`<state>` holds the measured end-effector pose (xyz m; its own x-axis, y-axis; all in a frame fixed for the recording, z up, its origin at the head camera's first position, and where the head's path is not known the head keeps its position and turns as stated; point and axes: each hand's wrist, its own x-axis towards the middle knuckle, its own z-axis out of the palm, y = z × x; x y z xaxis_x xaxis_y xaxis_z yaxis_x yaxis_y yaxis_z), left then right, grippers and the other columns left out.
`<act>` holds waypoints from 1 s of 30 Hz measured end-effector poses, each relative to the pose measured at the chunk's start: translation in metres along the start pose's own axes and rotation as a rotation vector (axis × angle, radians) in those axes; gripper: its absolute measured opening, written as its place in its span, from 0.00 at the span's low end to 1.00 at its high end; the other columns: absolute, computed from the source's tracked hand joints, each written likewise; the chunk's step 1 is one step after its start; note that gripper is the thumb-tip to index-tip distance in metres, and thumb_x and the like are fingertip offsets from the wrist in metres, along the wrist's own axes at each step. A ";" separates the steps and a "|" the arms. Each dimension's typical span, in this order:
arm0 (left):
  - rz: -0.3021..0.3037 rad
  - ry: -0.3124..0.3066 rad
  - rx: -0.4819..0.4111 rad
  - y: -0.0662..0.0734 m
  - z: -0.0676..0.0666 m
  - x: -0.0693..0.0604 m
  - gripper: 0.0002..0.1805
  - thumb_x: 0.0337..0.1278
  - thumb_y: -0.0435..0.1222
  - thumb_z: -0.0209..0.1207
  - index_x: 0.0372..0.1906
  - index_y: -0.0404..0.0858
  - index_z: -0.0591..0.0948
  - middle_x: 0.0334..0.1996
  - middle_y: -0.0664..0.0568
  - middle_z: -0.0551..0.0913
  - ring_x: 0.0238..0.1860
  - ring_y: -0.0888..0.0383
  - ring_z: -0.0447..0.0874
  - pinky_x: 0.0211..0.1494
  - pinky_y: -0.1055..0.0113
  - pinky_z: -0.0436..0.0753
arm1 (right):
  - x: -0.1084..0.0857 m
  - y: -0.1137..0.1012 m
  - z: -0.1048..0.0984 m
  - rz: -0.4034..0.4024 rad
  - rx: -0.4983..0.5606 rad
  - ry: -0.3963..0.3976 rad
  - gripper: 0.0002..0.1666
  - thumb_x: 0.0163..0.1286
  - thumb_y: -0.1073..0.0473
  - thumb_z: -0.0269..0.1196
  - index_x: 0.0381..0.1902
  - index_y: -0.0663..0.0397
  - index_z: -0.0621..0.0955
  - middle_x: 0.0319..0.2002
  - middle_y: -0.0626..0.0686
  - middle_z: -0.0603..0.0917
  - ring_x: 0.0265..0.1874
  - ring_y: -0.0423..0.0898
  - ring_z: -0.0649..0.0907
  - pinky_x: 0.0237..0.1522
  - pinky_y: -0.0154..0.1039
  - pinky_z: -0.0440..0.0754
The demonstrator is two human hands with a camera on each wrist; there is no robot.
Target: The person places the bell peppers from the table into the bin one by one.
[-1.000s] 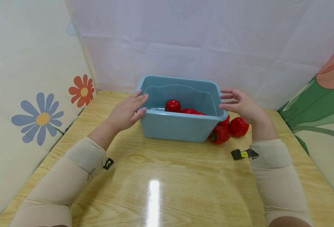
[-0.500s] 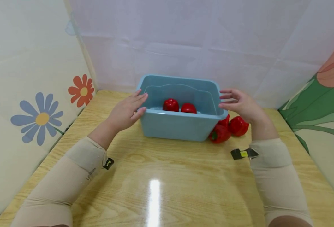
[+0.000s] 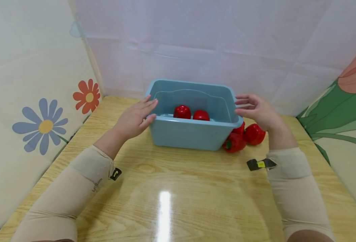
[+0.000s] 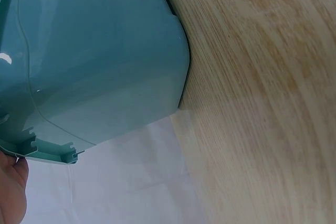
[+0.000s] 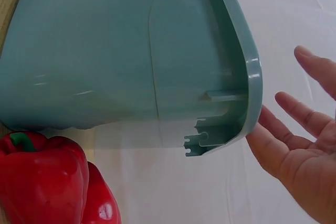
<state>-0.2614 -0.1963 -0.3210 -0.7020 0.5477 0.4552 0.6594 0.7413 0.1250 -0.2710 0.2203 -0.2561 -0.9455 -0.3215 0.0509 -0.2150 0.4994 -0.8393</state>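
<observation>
Light-blue rectangular plastic bin (image 3: 190, 136) upright on the pale wood-grain table (image 3: 129, 205), between both hands. Left hand (image 3: 134, 119): fingers extended, tips at the bin's left rim, not wrapped round it. Right hand (image 3: 256, 111): fingers loosely spread and slightly bent, at the right rim, nothing gripped; how firmly either hand presses, cannot tell. Inside the bin: glossy red lobed pepper (image 3: 182, 112) and, just beside it, smooth rounded red item (image 3: 201, 115). Outside, by the bin's right end: green-stemmed red bell pepper (image 3: 234, 143), two more red peppers (image 3: 254, 134), one partly hidden.
</observation>
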 end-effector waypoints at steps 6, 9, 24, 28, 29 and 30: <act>0.004 0.007 -0.003 0.000 0.000 0.001 0.29 0.67 0.47 0.44 0.68 0.37 0.60 0.66 0.47 0.63 0.71 0.53 0.47 0.69 0.55 0.54 | -0.003 0.004 -0.004 -0.031 -0.013 0.008 0.32 0.62 0.51 0.62 0.62 0.47 0.67 0.59 0.58 0.70 0.55 0.53 0.74 0.53 0.52 0.74; 0.003 0.007 -0.001 0.000 0.000 0.001 0.29 0.67 0.46 0.44 0.68 0.36 0.60 0.66 0.46 0.63 0.71 0.53 0.47 0.69 0.55 0.54 | -0.004 0.006 -0.006 -0.052 -0.004 0.020 0.30 0.62 0.53 0.62 0.62 0.47 0.67 0.58 0.58 0.71 0.54 0.51 0.75 0.51 0.45 0.76; -0.006 -0.011 0.010 0.001 0.000 0.001 0.30 0.67 0.48 0.42 0.68 0.36 0.60 0.66 0.47 0.62 0.71 0.53 0.46 0.69 0.55 0.53 | -0.010 0.022 -0.018 -0.113 0.104 0.107 0.25 0.63 0.60 0.60 0.58 0.55 0.70 0.50 0.50 0.74 0.46 0.42 0.78 0.42 0.28 0.79; -0.004 -0.009 0.008 0.001 0.000 0.001 0.30 0.67 0.48 0.42 0.68 0.36 0.60 0.66 0.46 0.62 0.71 0.53 0.46 0.69 0.55 0.53 | -0.012 0.027 -0.021 -0.089 0.079 0.120 0.26 0.64 0.59 0.60 0.59 0.56 0.69 0.50 0.50 0.74 0.45 0.40 0.78 0.43 0.28 0.78; -0.004 -0.008 0.007 0.001 0.000 0.001 0.30 0.67 0.48 0.42 0.68 0.36 0.60 0.66 0.46 0.62 0.71 0.53 0.46 0.69 0.55 0.53 | -0.013 0.028 -0.022 -0.073 0.051 0.127 0.26 0.64 0.57 0.60 0.59 0.55 0.69 0.50 0.49 0.74 0.46 0.40 0.78 0.44 0.28 0.78; -0.003 -0.008 0.005 0.001 0.000 0.001 0.30 0.67 0.48 0.42 0.68 0.36 0.60 0.66 0.46 0.62 0.71 0.53 0.46 0.69 0.55 0.53 | -0.014 0.029 -0.023 -0.056 0.018 0.133 0.27 0.64 0.55 0.60 0.60 0.54 0.69 0.51 0.49 0.74 0.46 0.39 0.77 0.46 0.30 0.77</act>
<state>-0.2619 -0.1952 -0.3200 -0.7057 0.5488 0.4481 0.6563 0.7446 0.1218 -0.2697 0.2578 -0.2688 -0.9566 -0.2379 0.1682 -0.2648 0.4686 -0.8428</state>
